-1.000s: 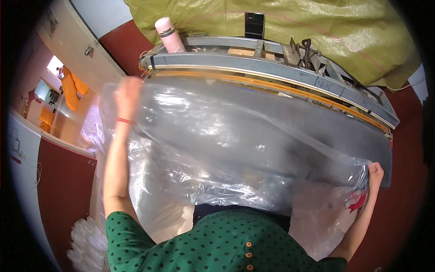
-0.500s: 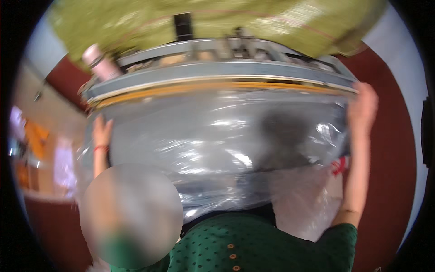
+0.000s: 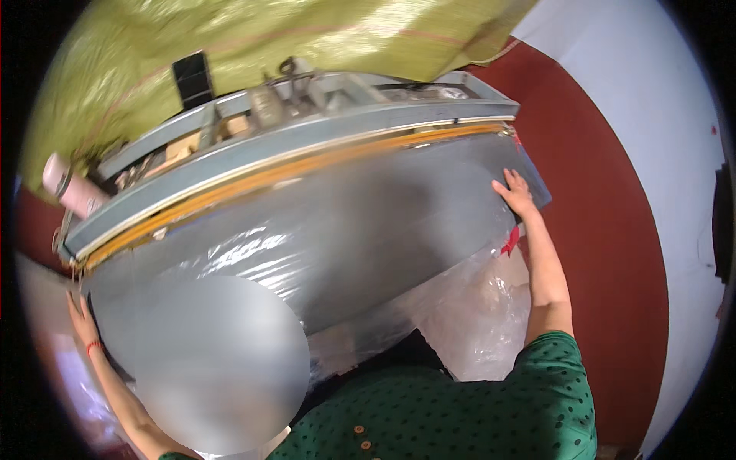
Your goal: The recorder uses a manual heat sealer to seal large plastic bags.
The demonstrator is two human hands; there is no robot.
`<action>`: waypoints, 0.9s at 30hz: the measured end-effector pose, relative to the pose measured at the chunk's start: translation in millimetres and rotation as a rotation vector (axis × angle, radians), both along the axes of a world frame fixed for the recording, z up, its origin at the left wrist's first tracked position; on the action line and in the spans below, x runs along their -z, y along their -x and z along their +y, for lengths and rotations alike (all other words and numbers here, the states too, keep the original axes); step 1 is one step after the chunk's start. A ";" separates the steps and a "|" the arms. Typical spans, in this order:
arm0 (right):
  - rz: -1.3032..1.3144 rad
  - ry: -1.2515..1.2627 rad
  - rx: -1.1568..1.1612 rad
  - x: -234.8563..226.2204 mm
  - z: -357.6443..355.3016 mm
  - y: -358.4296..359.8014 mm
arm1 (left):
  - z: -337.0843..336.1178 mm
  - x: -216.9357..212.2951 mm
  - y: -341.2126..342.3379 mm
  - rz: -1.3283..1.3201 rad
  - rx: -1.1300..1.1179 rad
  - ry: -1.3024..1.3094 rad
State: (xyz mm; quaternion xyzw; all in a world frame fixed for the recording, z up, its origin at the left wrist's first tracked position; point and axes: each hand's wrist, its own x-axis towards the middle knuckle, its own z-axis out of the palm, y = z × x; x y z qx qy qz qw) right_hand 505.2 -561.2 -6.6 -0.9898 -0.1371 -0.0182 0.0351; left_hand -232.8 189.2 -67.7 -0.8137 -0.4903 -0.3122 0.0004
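A slanted grey work surface (image 3: pixel 383 261) lies before me, with shiny clear plastic film (image 3: pixel 253 245) over it. At its left edge rests my left hand (image 3: pixel 84 322), fingers stretched out, a red band round the wrist. Close to the right end, my right hand (image 3: pixel 517 192) lies on the surface with its fingers spread. Neither hand grips anything. Below the right hand hangs a red scrap or tie (image 3: pixel 511 241). Loose clear plastic (image 3: pixel 483 314) drapes down between the surface and my green dotted top. A round blurred patch hides the lower left part of the surface.
Along the far edge runs an orange strip (image 3: pixel 330 159), backed by a grey-blue compartment tray (image 3: pixel 253 143) with scissors (image 3: pixel 288 73) and small items. A pink bottle (image 3: pixel 73 188) leans at its left end. Behind are a dark phone-like slab (image 3: pixel 193 80) and yellow-green sheeting (image 3: pixel 307 34).
My view has turned, tilting the surface. My right hand has come down from the far right corner onto the sheet. My left hand has shifted to the left edge. The film looks less wrinkled.
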 end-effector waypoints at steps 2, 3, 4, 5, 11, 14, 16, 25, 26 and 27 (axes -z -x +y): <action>-0.222 0.064 -0.153 0.5 5.3 -10.1 | -16.2 -25.7 7.3 -0.234 -0.061 -0.033; -0.377 -0.105 -0.299 -3.2 33.3 2.9 | -37.4 -41.5 13.1 -0.416 0.008 -0.018; -0.436 -0.225 -0.436 -7.8 53.9 10.6 | -61.5 -63.3 10.0 -0.390 -0.030 -0.093; -0.432 -0.282 -0.557 -9.0 74.0 22.9 | -88.1 -76.1 15.4 -0.272 -0.062 -0.150; -0.060 -0.289 -0.612 23.3 58.2 30.0 | -289.8 -13.9 64.8 -0.329 -0.151 0.103; -0.037 -0.218 -0.594 32.7 30.8 -20.4 | -387.5 52.0 151.7 -0.396 -0.464 0.170; -0.310 -0.387 -0.676 43.3 40.2 -32.6 | -455.5 62.4 196.3 -0.340 -0.712 0.152; -0.571 -0.588 -0.882 -22.4 113.8 92.1 | -673.2 134.0 328.1 -0.166 -1.655 0.137; -0.583 -0.587 -0.882 -27.6 118.1 101.9 | -675.4 131.2 327.8 -0.156 -1.616 0.158; -0.549 -0.604 -0.897 -30.1 126.0 110.7 | -685.2 130.8 337.2 -0.157 -1.626 0.157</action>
